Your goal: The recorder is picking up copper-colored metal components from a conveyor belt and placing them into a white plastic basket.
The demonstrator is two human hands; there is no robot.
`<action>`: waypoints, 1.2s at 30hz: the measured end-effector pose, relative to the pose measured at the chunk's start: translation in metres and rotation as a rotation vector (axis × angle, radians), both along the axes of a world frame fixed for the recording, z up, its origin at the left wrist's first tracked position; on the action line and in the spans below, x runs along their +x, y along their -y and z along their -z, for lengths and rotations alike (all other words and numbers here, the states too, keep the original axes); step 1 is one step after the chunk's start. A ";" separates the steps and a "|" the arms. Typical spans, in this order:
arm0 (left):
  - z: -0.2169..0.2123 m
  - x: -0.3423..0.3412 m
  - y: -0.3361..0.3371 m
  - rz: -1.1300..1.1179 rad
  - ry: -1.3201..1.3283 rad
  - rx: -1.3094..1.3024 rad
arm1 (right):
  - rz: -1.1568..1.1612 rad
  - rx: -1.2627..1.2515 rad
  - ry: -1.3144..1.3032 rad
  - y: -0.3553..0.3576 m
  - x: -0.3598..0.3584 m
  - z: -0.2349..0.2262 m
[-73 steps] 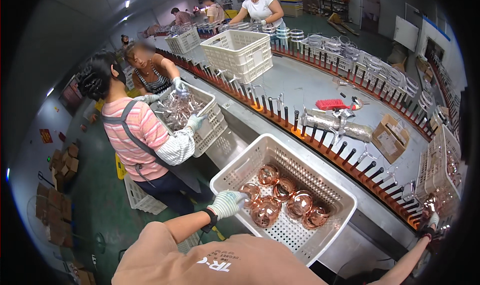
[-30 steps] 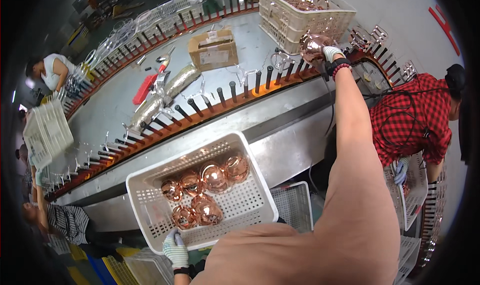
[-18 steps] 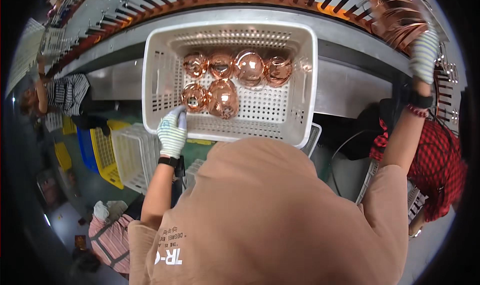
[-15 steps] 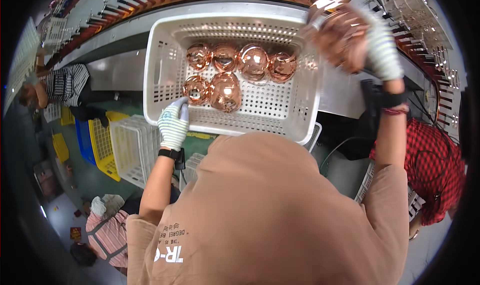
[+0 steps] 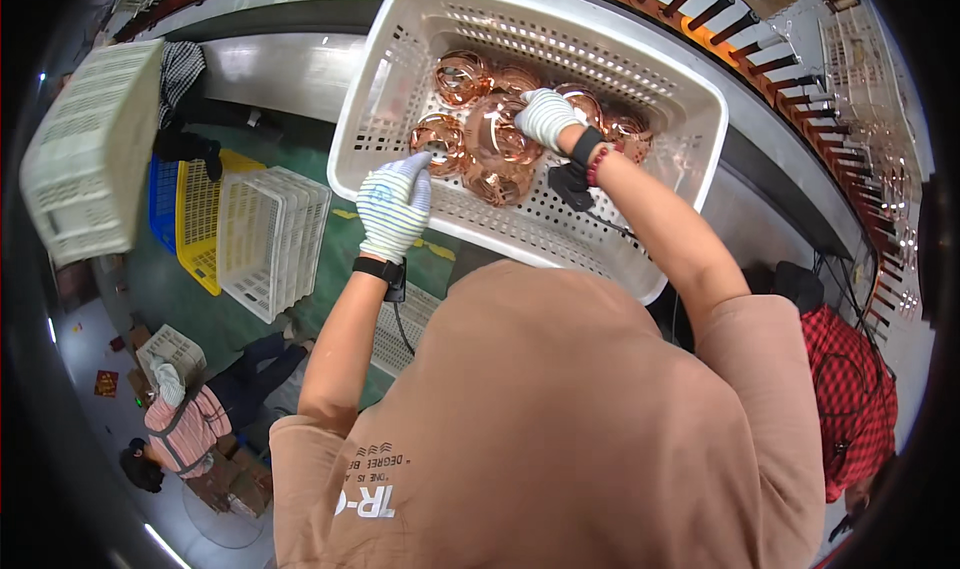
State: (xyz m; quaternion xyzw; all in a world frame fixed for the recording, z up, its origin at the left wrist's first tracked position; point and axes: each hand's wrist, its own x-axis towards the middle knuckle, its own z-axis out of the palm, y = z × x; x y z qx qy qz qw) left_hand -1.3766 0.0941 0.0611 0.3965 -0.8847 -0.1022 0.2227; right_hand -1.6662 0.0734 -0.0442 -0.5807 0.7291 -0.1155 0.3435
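Note:
A white perforated plastic basket [image 5: 357, 119] stands in front of me with several shiny copper-coloured, rounded hollow pieces in it. My left hand [image 5: 393, 209], in a striped glove, is closed over the near rim, its fingertips beside a small copper-coloured globe [image 5: 437, 141]. Inside the basket, my right hand [image 5: 547, 119], gloved alike, has its fingers closed at the side of a larger copper-coloured globe [image 5: 495, 129]. That globe sits over or against a lower piece [image 5: 497, 184]. Other pieces [image 5: 462, 77] lie along the far side, partly hidden by my right hand.
Beyond the basket runs a rack of dark-handled rods [image 5: 712, 14]. To the left, white crates [image 5: 270, 239] and a yellow crate [image 5: 200, 229] stand on the green floor. One person carries a pale crate [image 5: 95, 154]; a person in red check [image 5: 850, 399] is at right.
My right hand has come down from the upper right into the basket, bringing a copper-coloured globe. My left hand stays at the near rim. The view has turned, and the pale crate has come closer.

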 end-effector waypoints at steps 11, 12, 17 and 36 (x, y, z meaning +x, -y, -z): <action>0.005 0.006 0.012 0.015 -0.013 0.012 | 0.592 0.138 0.454 0.110 0.054 0.023; 0.004 0.010 0.013 -0.001 -0.006 0.021 | 0.541 0.160 0.443 0.106 0.059 0.024; -0.007 -0.007 0.004 0.027 0.179 0.095 | 0.018 -0.292 0.962 0.065 0.028 0.124; 0.007 0.007 0.047 0.123 0.205 0.272 | -0.038 -0.061 0.060 -0.066 -0.032 -0.130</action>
